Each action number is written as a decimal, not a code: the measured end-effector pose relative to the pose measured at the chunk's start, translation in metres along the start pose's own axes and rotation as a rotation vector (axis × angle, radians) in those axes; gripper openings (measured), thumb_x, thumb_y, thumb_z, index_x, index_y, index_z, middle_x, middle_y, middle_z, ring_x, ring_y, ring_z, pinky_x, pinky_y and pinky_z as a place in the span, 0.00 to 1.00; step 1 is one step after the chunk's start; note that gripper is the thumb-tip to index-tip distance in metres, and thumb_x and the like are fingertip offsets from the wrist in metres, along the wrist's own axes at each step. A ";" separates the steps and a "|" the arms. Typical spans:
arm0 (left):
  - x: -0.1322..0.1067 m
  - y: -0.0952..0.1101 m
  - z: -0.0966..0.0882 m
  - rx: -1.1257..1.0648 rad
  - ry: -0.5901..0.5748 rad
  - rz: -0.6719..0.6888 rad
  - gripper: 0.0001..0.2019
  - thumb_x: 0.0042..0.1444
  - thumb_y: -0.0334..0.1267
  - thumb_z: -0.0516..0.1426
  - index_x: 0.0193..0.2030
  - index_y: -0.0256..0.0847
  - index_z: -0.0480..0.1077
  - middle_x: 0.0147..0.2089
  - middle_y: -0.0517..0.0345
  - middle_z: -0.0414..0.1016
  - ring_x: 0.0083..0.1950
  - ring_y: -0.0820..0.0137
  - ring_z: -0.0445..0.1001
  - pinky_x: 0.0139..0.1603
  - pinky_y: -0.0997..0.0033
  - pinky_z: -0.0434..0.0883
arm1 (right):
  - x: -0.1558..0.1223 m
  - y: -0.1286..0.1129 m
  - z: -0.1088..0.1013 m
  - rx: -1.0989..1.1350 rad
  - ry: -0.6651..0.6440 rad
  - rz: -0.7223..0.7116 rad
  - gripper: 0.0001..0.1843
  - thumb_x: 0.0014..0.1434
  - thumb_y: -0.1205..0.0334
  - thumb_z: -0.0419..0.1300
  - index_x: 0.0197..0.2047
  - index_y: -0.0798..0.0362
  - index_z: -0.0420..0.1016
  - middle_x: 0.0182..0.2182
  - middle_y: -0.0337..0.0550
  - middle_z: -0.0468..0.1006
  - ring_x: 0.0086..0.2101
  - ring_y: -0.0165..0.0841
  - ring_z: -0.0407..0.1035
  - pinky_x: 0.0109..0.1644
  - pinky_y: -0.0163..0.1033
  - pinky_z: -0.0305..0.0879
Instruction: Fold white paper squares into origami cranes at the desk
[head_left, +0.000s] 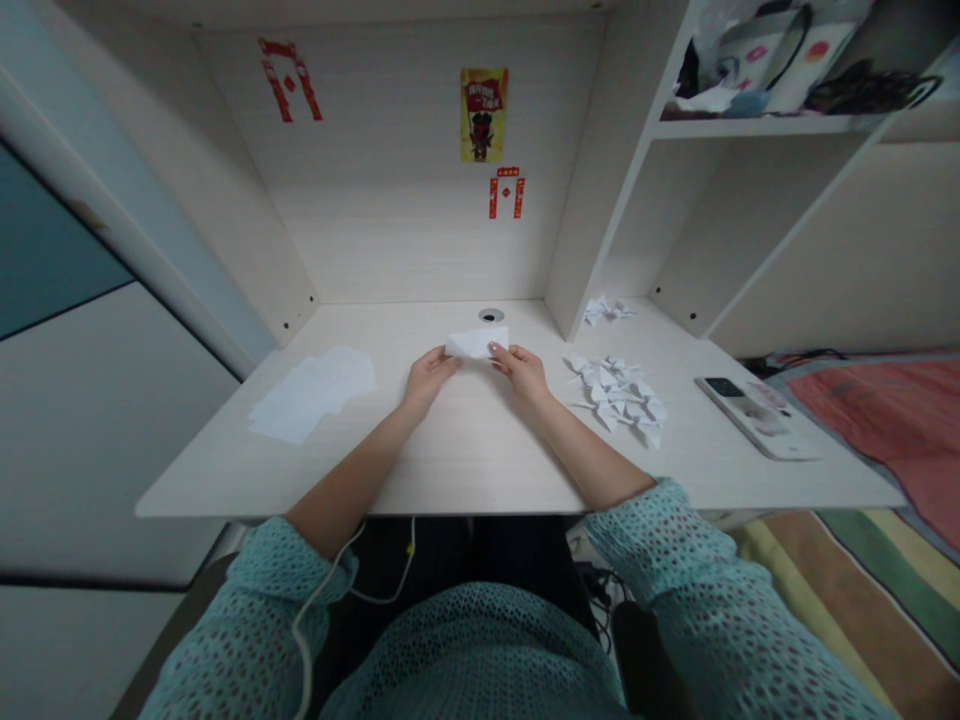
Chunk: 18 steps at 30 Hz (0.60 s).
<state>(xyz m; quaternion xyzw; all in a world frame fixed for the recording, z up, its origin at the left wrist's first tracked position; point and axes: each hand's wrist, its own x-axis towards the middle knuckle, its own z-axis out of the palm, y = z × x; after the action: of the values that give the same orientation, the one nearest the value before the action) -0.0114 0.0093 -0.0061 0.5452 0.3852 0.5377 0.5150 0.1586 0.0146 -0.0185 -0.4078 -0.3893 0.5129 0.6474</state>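
Between both hands, above the desk's middle, is a small white sheet of paper [471, 344], seemingly folded into a strip. My left hand [430, 378] pinches its left end. At the right end my right hand [525, 372] grips it, thumb on top. To the left, loose white paper sheets [315, 392] lie spread in a flat, overlapping stack. A heap of small folded white paper pieces [619, 395] lies right of my right forearm, and a smaller group of folded pieces [607, 311] sits behind it near the divider.
The white desk [480, 460] has a round cable hole [491, 315] at the back. A phone [754, 418] lies at the right. Overhead is a shelf [757, 128] with bags and cords. A white cable [304, 640] crosses my left sleeve. A bed with a striped cover [862, 580] adjoins the right side.
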 end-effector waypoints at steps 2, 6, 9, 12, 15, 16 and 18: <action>0.001 -0.004 0.000 0.035 0.075 0.024 0.19 0.43 0.46 0.64 0.41 0.37 0.74 0.42 0.51 0.77 0.44 0.66 0.73 0.47 0.68 0.66 | -0.001 0.000 0.001 -0.026 -0.009 0.006 0.19 0.38 0.48 0.69 0.23 0.53 0.69 0.26 0.39 0.76 0.33 0.31 0.71 0.39 0.36 0.67; 0.003 -0.007 -0.002 0.047 0.192 0.056 0.14 0.43 0.47 0.63 0.30 0.36 0.74 0.32 0.56 0.76 0.35 0.72 0.71 0.40 0.73 0.66 | -0.003 0.000 0.003 -0.038 -0.016 0.015 0.19 0.38 0.47 0.68 0.23 0.53 0.70 0.27 0.40 0.77 0.33 0.32 0.72 0.39 0.37 0.67; 0.003 -0.008 -0.001 0.002 0.215 0.067 0.13 0.43 0.46 0.64 0.26 0.37 0.72 0.28 0.59 0.73 0.33 0.74 0.70 0.40 0.74 0.66 | -0.003 -0.001 0.005 0.011 -0.010 0.040 0.18 0.38 0.48 0.69 0.22 0.53 0.69 0.27 0.41 0.77 0.33 0.32 0.72 0.40 0.37 0.67; 0.003 -0.007 0.001 -0.026 0.201 0.077 0.13 0.43 0.45 0.64 0.25 0.37 0.71 0.28 0.60 0.72 0.34 0.74 0.70 0.41 0.73 0.66 | -0.002 -0.002 0.005 0.085 0.007 0.092 0.18 0.36 0.50 0.70 0.22 0.52 0.69 0.28 0.41 0.77 0.33 0.32 0.72 0.40 0.37 0.68; 0.002 -0.006 0.003 0.014 0.179 0.060 0.13 0.42 0.45 0.64 0.26 0.37 0.70 0.29 0.59 0.72 0.34 0.73 0.70 0.41 0.73 0.66 | 0.001 0.000 0.002 0.119 0.007 0.128 0.18 0.36 0.49 0.70 0.24 0.52 0.70 0.31 0.41 0.78 0.34 0.32 0.72 0.39 0.36 0.68; 0.001 -0.006 0.003 0.030 0.164 0.056 0.13 0.42 0.45 0.64 0.26 0.37 0.70 0.30 0.59 0.73 0.35 0.72 0.70 0.41 0.72 0.66 | 0.002 0.001 0.001 0.120 0.005 0.132 0.18 0.37 0.49 0.69 0.25 0.51 0.70 0.32 0.41 0.78 0.35 0.32 0.72 0.39 0.36 0.68; -0.001 -0.005 0.005 0.042 0.131 0.067 0.13 0.41 0.43 0.65 0.28 0.37 0.69 0.32 0.58 0.74 0.37 0.71 0.71 0.43 0.71 0.67 | 0.003 0.002 -0.001 0.110 0.016 0.120 0.19 0.37 0.50 0.69 0.29 0.51 0.70 0.34 0.40 0.79 0.35 0.33 0.73 0.38 0.36 0.68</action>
<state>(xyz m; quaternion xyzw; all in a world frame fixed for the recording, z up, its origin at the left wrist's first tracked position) -0.0063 0.0086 -0.0103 0.5323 0.4107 0.5810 0.4587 0.1588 0.0177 -0.0208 -0.3984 -0.3302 0.5681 0.6399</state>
